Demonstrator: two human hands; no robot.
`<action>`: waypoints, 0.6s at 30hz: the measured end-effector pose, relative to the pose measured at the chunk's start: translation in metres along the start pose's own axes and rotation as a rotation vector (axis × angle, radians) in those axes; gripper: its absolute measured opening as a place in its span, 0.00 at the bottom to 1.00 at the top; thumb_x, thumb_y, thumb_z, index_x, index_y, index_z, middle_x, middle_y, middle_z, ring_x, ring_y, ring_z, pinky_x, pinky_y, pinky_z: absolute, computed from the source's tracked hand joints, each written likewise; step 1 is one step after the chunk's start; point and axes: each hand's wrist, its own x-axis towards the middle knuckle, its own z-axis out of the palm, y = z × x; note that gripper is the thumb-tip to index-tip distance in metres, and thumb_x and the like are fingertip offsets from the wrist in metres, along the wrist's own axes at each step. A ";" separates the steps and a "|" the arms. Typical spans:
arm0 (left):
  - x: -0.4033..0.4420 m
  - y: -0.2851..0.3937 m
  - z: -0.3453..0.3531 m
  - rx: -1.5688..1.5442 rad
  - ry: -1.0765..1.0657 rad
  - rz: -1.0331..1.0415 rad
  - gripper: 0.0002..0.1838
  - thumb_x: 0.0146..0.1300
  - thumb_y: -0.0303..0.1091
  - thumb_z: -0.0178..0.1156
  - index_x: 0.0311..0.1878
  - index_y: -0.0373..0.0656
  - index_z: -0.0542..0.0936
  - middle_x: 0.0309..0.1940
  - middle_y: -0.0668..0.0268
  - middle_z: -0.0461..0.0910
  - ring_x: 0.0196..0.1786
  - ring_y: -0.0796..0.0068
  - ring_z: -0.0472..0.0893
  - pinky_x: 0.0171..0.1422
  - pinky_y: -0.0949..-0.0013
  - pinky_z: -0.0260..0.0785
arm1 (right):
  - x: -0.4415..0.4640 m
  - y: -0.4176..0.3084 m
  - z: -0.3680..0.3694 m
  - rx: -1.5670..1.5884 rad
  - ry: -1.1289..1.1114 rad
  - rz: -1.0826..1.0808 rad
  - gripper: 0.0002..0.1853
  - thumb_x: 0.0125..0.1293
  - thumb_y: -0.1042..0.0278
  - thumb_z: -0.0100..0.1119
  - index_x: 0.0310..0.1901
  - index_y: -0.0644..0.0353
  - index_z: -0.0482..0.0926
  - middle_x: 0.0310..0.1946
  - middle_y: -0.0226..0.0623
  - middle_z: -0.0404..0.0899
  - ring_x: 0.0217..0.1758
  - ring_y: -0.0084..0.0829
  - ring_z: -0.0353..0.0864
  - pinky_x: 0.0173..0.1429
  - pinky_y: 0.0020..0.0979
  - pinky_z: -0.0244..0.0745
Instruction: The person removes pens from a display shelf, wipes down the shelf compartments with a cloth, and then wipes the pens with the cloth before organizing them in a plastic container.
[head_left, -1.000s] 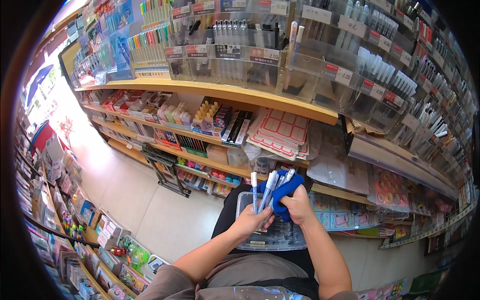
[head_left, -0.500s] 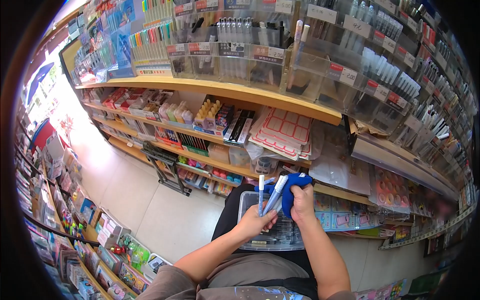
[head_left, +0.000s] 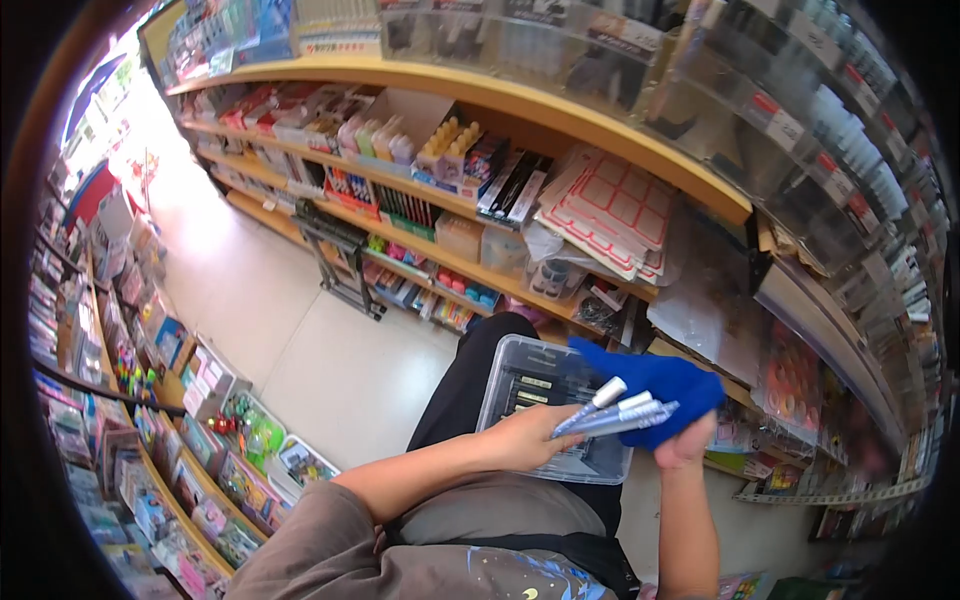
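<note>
My left hand (head_left: 532, 437) is closed around several white-capped pens (head_left: 608, 416) with pale blue barrels, which point to the right. Behind and beside their far ends spreads a blue cloth (head_left: 685, 385), gripped by my right hand (head_left: 688, 440). Whether the cloth touches the pens is hard to tell. Beneath my left hand, a clear plastic box (head_left: 493, 385) rests on my lap, with dark pens or similar slim items inside. My left hand and the pens hide part of the box.
Ahead, a wooden shelf (head_left: 430, 75) carries clear pen bins (head_left: 765, 125). Lower shelves hold boxed stationery and stacked red-and-white label sheets (head_left: 610, 205). A dark folded metal stand (head_left: 340, 260) stands on the tiled floor (head_left: 245, 300). More goods racks (head_left: 165, 460) line the left side.
The blue cloth has gone from bunched to spread out, as my right hand moved right and down. The pens have tipped from nearly upright to pointing right. The camera view has shifted.
</note>
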 end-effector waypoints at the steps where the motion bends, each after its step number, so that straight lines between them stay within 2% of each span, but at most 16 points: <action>1: 0.000 0.000 0.001 0.015 -0.012 0.023 0.09 0.65 0.34 0.51 0.44 0.40 0.71 0.25 0.60 0.73 0.29 0.66 0.74 0.37 0.64 0.66 | 0.000 -0.007 -0.001 0.022 0.054 -0.030 0.24 0.68 0.46 0.38 0.46 0.59 0.73 0.43 0.37 0.77 0.47 0.35 0.75 0.57 0.37 0.68; 2: -0.001 -0.001 0.003 0.029 -0.018 0.044 0.09 0.65 0.33 0.52 0.44 0.40 0.71 0.26 0.58 0.74 0.30 0.63 0.75 0.38 0.63 0.66 | 0.002 -0.011 -0.003 0.041 0.104 -0.054 0.23 0.68 0.47 0.37 0.44 0.59 0.74 0.42 0.37 0.77 0.46 0.35 0.75 0.56 0.38 0.68; 3: -0.001 -0.003 0.004 0.023 -0.017 0.068 0.09 0.64 0.33 0.52 0.44 0.40 0.70 0.29 0.54 0.75 0.34 0.53 0.76 0.40 0.60 0.66 | 0.007 -0.013 -0.008 0.040 0.224 -0.096 0.23 0.69 0.47 0.36 0.42 0.60 0.73 0.42 0.38 0.76 0.45 0.35 0.74 0.56 0.38 0.68; 5: -0.002 -0.003 0.005 -0.002 0.029 0.098 0.09 0.63 0.32 0.52 0.44 0.40 0.70 0.30 0.53 0.76 0.36 0.51 0.76 0.41 0.59 0.66 | 0.020 -0.025 -0.034 0.140 -0.171 -0.146 0.19 0.69 0.51 0.40 0.41 0.59 0.72 0.44 0.38 0.74 0.50 0.36 0.72 0.59 0.39 0.66; 6: -0.002 -0.004 0.005 -0.011 0.052 0.113 0.09 0.63 0.31 0.52 0.44 0.40 0.70 0.31 0.53 0.76 0.37 0.50 0.76 0.41 0.58 0.66 | 0.019 -0.037 -0.012 0.229 -0.173 -0.072 0.17 0.69 0.53 0.41 0.42 0.60 0.71 0.44 0.38 0.73 0.50 0.35 0.71 0.60 0.39 0.64; 7: -0.001 -0.006 0.005 -0.039 0.077 0.122 0.09 0.63 0.31 0.52 0.44 0.40 0.70 0.32 0.52 0.76 0.38 0.49 0.76 0.41 0.57 0.66 | 0.022 -0.042 -0.024 0.303 -0.172 -0.061 0.20 0.68 0.49 0.41 0.45 0.60 0.71 0.47 0.40 0.72 0.53 0.38 0.69 0.63 0.42 0.61; 8: 0.000 -0.008 0.006 -0.066 0.097 0.135 0.09 0.62 0.30 0.52 0.44 0.39 0.70 0.33 0.52 0.76 0.39 0.48 0.76 0.42 0.56 0.66 | 0.024 -0.048 -0.021 0.328 -0.243 -0.019 0.20 0.68 0.49 0.41 0.46 0.58 0.71 0.48 0.40 0.72 0.55 0.38 0.68 0.64 0.43 0.60; 10: -0.001 -0.008 0.007 -0.157 0.181 0.158 0.11 0.63 0.31 0.52 0.47 0.39 0.70 0.32 0.51 0.76 0.38 0.48 0.76 0.42 0.58 0.67 | 0.023 -0.054 -0.012 0.277 -0.136 0.039 0.21 0.67 0.48 0.41 0.49 0.58 0.70 0.49 0.41 0.72 0.56 0.37 0.67 0.65 0.45 0.58; 12: -0.004 0.000 0.001 -0.275 0.229 0.086 0.13 0.63 0.34 0.52 0.49 0.41 0.70 0.32 0.48 0.77 0.38 0.47 0.76 0.42 0.56 0.66 | 0.028 -0.044 -0.010 0.232 -0.148 0.072 0.21 0.68 0.51 0.40 0.51 0.59 0.70 0.50 0.41 0.72 0.56 0.37 0.68 0.65 0.43 0.58; 13: -0.005 -0.001 -0.001 -0.348 0.280 0.072 0.12 0.64 0.34 0.52 0.48 0.40 0.70 0.30 0.50 0.76 0.36 0.51 0.76 0.41 0.58 0.66 | 0.030 -0.038 -0.008 0.209 -0.151 0.083 0.21 0.68 0.52 0.40 0.53 0.59 0.69 0.50 0.41 0.72 0.56 0.36 0.68 0.65 0.42 0.58; 16: -0.007 -0.008 -0.002 -0.595 0.378 0.039 0.12 0.65 0.34 0.50 0.47 0.37 0.69 0.25 0.58 0.74 0.31 0.64 0.74 0.38 0.64 0.66 | 0.028 -0.007 0.000 -0.054 -0.019 0.199 0.22 0.70 0.55 0.36 0.56 0.62 0.68 0.54 0.38 0.71 0.56 0.37 0.71 0.62 0.39 0.63; 18: -0.008 -0.018 -0.004 -0.784 0.396 0.028 0.13 0.66 0.34 0.49 0.49 0.36 0.69 0.23 0.64 0.70 0.29 0.74 0.70 0.37 0.69 0.65 | 0.016 0.011 0.000 -0.851 0.069 0.305 0.17 0.66 0.61 0.43 0.47 0.65 0.74 0.44 0.42 0.78 0.46 0.42 0.77 0.53 0.40 0.70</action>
